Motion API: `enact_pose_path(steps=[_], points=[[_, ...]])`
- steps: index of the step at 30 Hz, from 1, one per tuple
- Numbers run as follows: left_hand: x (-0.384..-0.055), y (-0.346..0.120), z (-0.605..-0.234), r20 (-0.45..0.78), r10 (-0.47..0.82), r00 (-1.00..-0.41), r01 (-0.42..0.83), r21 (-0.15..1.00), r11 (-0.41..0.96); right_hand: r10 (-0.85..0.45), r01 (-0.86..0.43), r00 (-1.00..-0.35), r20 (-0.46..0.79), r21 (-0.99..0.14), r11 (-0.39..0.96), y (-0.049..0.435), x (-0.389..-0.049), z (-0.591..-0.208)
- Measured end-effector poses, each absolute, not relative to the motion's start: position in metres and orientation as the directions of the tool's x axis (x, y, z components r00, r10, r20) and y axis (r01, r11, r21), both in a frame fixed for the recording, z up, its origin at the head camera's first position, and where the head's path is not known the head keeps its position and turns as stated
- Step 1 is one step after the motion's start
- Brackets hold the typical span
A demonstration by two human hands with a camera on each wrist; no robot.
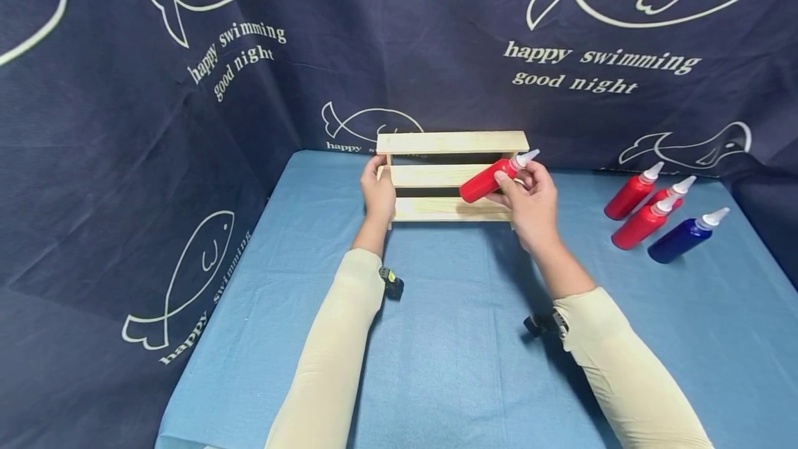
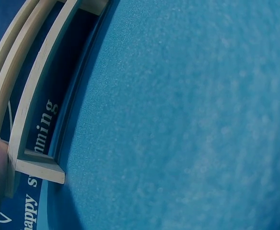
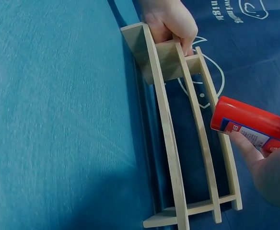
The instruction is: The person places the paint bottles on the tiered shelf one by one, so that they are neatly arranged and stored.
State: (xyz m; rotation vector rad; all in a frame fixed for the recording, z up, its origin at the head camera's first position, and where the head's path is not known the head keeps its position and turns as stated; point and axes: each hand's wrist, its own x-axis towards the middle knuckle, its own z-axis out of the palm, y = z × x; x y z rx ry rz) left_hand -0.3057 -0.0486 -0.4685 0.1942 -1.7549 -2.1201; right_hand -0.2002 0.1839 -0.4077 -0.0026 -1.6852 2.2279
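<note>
A small wooden rack (image 1: 451, 210) with three tiers stands near the back of the table. My left hand (image 1: 378, 192) grips the rack's left end, and the right wrist view shows that hand (image 3: 171, 19) curled at the end panel. In my right hand (image 1: 533, 203) is a red squeeze bottle (image 1: 483, 182) with a white pointed nozzle. The bottle is held tilted in front of the rack's right part, nozzle up to the right. Its base and printed label show in the right wrist view, where the red bottle (image 3: 250, 120) is apart from the table.
On the right of the blue-covered table (image 1: 436, 345) stand three more red bottles, the front one (image 1: 639, 227) partly covering another. A dark blue bottle (image 1: 679, 241) stands beside them. Behind hangs a navy curtain (image 1: 436, 40) with white fish prints.
</note>
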Motion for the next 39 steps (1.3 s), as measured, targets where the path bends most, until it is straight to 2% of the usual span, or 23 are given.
enact_pose_path(steps=[14,39], points=[[-0.305,-0.051,-0.467,0.125,-0.377,-0.918,0.198,0.966,-0.163,0.257,-0.271,-0.945,0.200,-0.921,-0.280,0.172,-0.202,-0.415],[-0.306,-0.050,-0.470,0.127,-0.370,-0.920,0.200,0.966,-0.166,0.207,-0.198,-0.967,0.152,-0.954,-0.225,0.148,-0.208,-0.408]])
